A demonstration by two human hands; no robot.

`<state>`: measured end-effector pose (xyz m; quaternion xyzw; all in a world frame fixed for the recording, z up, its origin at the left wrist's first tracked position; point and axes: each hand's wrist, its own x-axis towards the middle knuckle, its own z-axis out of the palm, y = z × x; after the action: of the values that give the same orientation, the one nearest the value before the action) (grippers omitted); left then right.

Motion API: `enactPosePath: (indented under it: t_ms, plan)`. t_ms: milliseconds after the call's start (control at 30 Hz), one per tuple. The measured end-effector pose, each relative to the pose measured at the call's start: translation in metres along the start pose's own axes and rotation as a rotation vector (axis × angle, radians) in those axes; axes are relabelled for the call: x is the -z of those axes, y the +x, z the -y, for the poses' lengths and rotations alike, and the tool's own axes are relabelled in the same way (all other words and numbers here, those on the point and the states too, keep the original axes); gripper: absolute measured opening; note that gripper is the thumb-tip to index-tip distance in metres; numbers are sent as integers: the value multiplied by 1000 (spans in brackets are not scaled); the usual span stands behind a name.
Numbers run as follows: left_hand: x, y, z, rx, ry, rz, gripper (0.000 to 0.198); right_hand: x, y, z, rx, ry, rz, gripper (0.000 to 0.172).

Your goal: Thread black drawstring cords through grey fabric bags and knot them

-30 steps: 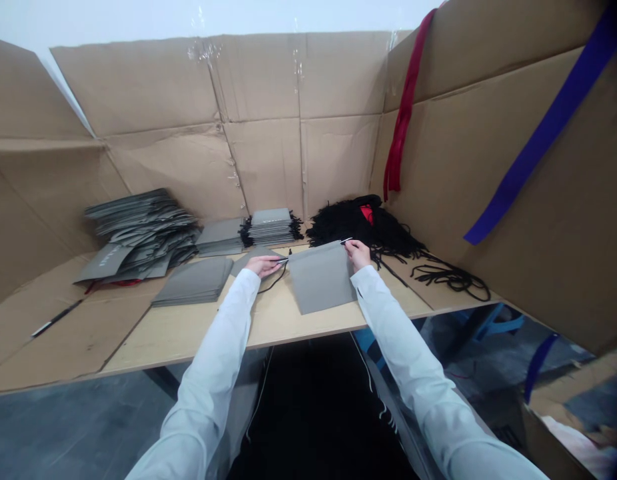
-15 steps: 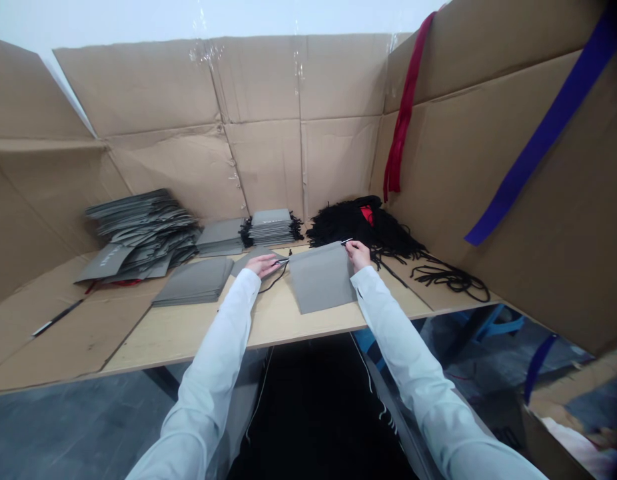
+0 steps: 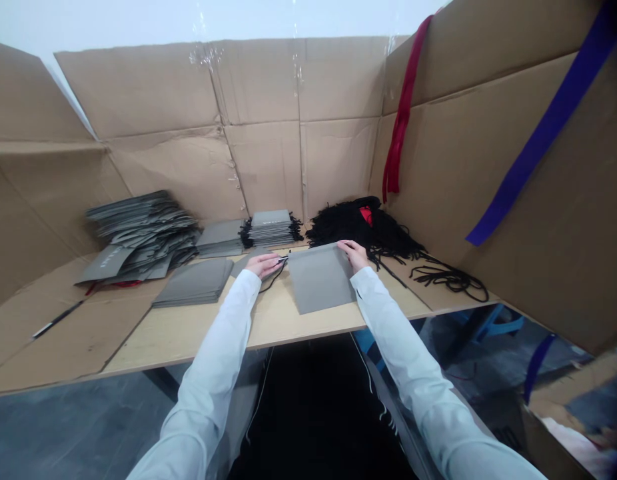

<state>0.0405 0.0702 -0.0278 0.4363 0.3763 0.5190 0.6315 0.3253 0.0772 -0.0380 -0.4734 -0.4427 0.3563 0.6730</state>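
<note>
Grey pouch (image 3: 321,280) lies flat, long axis forward, left fingers (image 3: 274,261) pinching black cord (image 3: 272,283), right fingers (image 3: 346,247) pressing it.

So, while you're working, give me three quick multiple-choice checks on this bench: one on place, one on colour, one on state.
1. Where is the flat gray bag?
A) Under the black cords
B) Between the left hand and right hand
C) Against the cardboard wall

2. What colour is the strap in the far right corner?
A) Red
B) Blue
C) White

3. What is the right hand doing?
A) Gripping a marker
B) Buried in the cords
C) Resting on the bag's top corner

Answers: 1 B, it lies between them. 2 A, the strap shows red. 3 C, the fingers sit on that corner.
</note>
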Motion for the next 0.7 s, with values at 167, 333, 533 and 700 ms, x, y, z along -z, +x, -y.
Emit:
enactPosePath:
  t_ms: [167, 333, 533, 700]
  plan:
    - [-1, 1, 1, -32, 69, -50, 24, 2, -2, -1, -75, -23, 31, 39]
    - [-2, 2, -3, -192, 280, -163, 21, 4, -1, 0, -97, -46, 15, 38]
    - [9, 5, -13, -398, 462, -251, 20, 4, -1, 0, -138, 70, 2, 38]
    - [15, 9, -12, -467, 535, -303, 15, 2, -5, 3, -128, 118, 27, 39]
